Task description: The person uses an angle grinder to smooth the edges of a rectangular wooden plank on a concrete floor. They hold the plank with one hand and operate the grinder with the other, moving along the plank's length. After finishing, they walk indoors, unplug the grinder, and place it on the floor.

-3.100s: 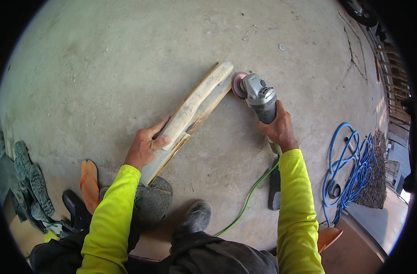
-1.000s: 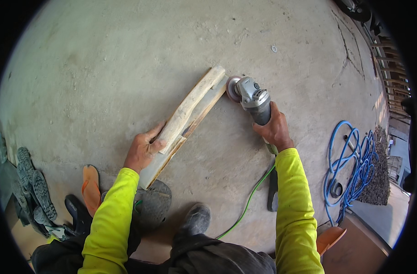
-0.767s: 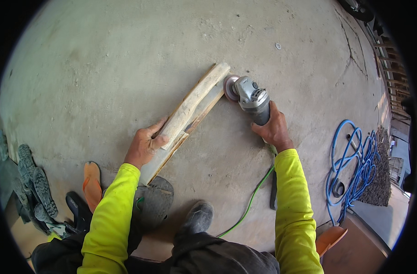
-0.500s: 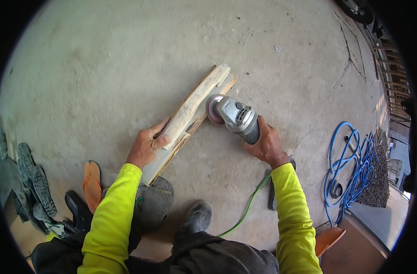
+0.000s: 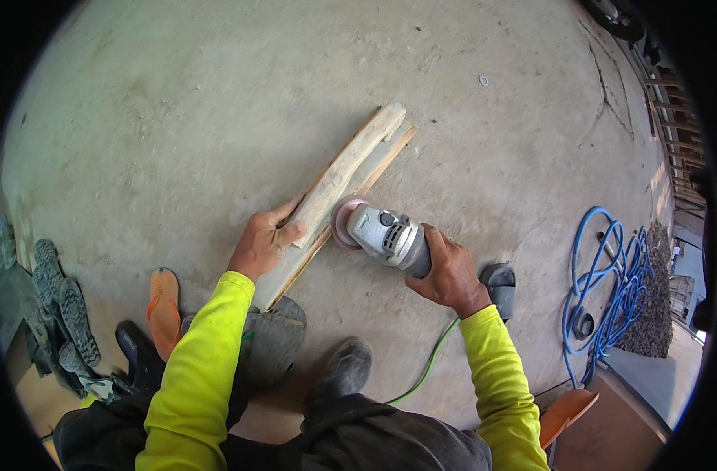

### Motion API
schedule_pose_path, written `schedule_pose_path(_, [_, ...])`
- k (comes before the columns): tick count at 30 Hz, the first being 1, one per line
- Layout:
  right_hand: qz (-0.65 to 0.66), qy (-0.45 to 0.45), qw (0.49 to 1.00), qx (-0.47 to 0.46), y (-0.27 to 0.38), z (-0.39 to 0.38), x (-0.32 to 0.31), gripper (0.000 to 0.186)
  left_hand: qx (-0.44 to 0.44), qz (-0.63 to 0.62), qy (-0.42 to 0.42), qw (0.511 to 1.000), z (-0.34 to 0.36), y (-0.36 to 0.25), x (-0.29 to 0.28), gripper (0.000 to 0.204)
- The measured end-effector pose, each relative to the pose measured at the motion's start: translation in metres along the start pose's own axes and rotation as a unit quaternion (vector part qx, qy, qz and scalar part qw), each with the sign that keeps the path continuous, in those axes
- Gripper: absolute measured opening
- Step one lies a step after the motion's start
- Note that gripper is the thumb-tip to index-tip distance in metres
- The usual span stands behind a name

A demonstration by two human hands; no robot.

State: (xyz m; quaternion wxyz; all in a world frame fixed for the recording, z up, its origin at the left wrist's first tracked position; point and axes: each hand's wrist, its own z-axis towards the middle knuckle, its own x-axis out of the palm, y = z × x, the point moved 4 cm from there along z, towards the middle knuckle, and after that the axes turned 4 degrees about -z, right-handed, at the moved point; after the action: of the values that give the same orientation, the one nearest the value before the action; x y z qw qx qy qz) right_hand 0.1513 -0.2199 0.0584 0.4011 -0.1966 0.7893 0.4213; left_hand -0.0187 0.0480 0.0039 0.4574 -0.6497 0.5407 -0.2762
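Note:
My left hand (image 5: 260,239) grips the near part of a long pale wooden piece (image 5: 343,170), made of a rounded strip along a flatter board with rough yellowish edges, lying diagonally from lower left to upper right. My right hand (image 5: 445,271) is closed on the dark body of an angle grinder (image 5: 382,235) with a silver head. Its pinkish disc (image 5: 344,216) is at the board's right edge, near the middle, a short way right of my left thumb; whether they touch is unclear. A green cord (image 5: 421,377) runs on the floor below my right hand.
Concrete floor (image 5: 186,141) surrounds me. Orange flip-flops (image 5: 163,314), grey footwear (image 5: 72,326) and dark slippers (image 5: 500,292) lie near my feet. A coiled blue hose (image 5: 602,290) and shaggy mat (image 5: 645,330) are at right, a wheel (image 5: 614,20) and wooden slats (image 5: 676,133) beyond.
The grinder in my right hand has moved down and left along the board from its far end, turning more sideways. My left hand still grips the wood.

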Motion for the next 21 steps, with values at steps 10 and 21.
schedule_pose_path(10, [-0.013, -0.019, 0.999, 0.026, -0.008, 0.002, -0.004, 0.078, 0.016, 0.029, -0.010, 0.999, -0.001, 0.000, 0.000, 0.101])
schedule_pose_path(21, [-0.023, -0.022, 0.999, 0.029, -0.014, -0.009, 0.001, 0.079, 0.007, 0.011, -0.011, 1.000, -0.003, -0.004, 0.002, 0.105])
